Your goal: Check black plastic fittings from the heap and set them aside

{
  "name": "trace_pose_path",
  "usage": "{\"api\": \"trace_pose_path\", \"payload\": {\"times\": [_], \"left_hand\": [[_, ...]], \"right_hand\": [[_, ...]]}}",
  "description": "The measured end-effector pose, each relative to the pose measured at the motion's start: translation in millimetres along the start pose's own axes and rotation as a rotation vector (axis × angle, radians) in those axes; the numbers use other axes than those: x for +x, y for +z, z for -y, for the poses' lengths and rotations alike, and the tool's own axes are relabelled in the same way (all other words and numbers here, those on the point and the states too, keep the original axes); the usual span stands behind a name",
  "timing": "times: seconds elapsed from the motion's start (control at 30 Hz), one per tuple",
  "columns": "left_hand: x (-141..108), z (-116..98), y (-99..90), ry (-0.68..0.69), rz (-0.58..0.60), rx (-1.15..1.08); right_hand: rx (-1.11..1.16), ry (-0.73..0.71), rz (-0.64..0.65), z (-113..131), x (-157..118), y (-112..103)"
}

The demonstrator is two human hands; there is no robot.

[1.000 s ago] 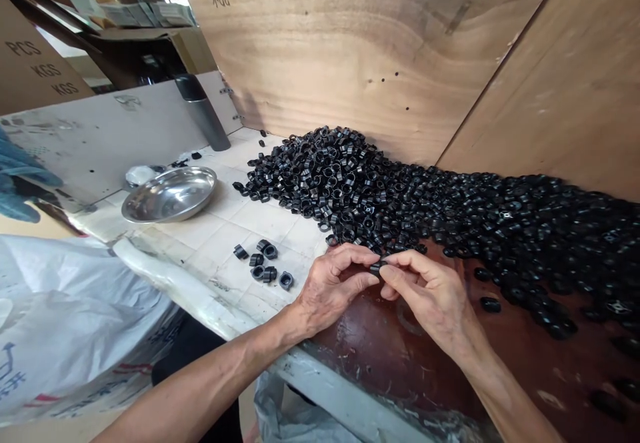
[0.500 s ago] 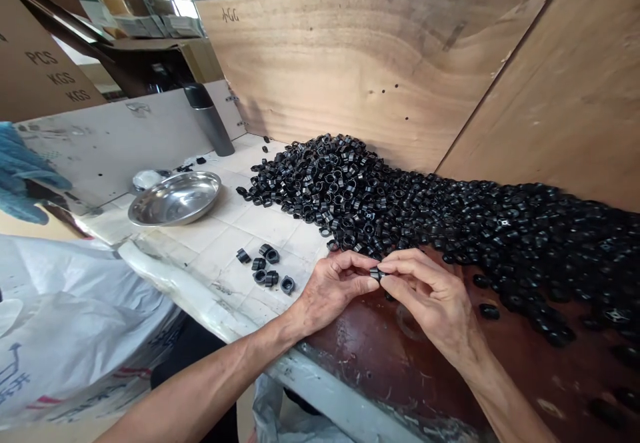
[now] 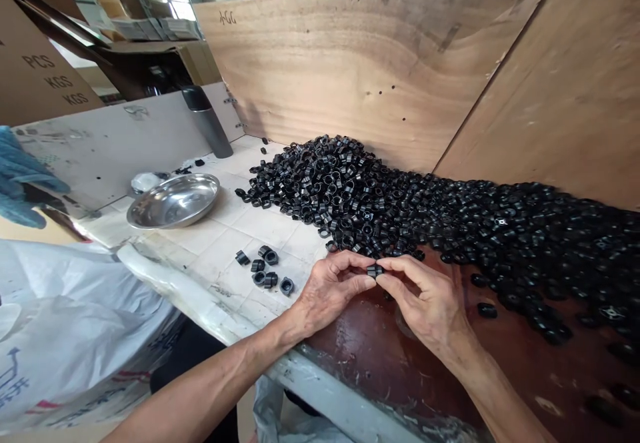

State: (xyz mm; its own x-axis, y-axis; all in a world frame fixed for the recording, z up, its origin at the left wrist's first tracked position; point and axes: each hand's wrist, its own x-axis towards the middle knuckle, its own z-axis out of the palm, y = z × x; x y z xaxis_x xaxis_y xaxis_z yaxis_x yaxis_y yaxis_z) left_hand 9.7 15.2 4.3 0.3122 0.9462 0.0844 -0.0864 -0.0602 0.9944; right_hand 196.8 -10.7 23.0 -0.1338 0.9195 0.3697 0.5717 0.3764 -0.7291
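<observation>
Part (image 3: pixel 375 270) is pinched at the fingertips of 2 hands: the left hand (image 3: pixel 325 293) holds its left side between thumb and index finger, and the right hand (image 3: pixel 433 306) grips its right side just as narrowly. Such a small thing probably suits fingertips better than palms. Whether it is 1 piece or 2 is too small to tell.

It is above the brown sheet (image 3: pixel 360 356), near the front edge of the desk (image 3: pixel 215 246), likely for easy reach. Along the back edge lie 2 joined heaps, their pieces too many to count: the ring heap (image 3: pixel 320 180) and, towards the right edge, the flatter heap (image 3: pixel 520 236). Perhaps the board (image 3: pixel 350 63) stops them spilling.

Towards the front edge, 7 loose rings (image 3: pixel 271 280) lie apart. Nearer the left edge stand 1 bowl (image 3: pixel 173 203) and 1 bottle (image 3: pixel 214 130), seemingly out of the way.
</observation>
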Motion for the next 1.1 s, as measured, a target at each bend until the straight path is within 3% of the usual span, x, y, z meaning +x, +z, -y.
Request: {"api": "trace_pose_path", "payload": {"times": [0.17,0.5,0.63,0.77,0.87,0.97,1.03,1.1], "left_hand": [[0,7,-0.1,0.290,0.042,0.201],[1,5,0.5,0.152,-0.052,0.109],[1,5,-0.2,0.145,-0.049,0.117],[1,6,-0.9,0.195,-0.040,0.144],[0,9,0.1,0.260,-0.031,0.253],[-2,11,0.1,0.435,0.011,0.455],[-5,9,-5.3,0.554,0.050,0.601],[-11,3,-18.3,0.571,0.102,0.774]], "right_hand": [[-0.178,0.032,0.021,3,-2,2],[-0.023,0.150,0.037,13,-2,-5],[0.021,0.156,0.058,10,-2,-6],[0.043,0.156,-0.008,7,-1,-3],[0.111,0.175,0.006,7,0,3],[0.190,0.333,0.067,8,0,6],[0.218,0.454,0.160,6,0,5],[0.132,0.472,0.223,2,2,-2]]}}
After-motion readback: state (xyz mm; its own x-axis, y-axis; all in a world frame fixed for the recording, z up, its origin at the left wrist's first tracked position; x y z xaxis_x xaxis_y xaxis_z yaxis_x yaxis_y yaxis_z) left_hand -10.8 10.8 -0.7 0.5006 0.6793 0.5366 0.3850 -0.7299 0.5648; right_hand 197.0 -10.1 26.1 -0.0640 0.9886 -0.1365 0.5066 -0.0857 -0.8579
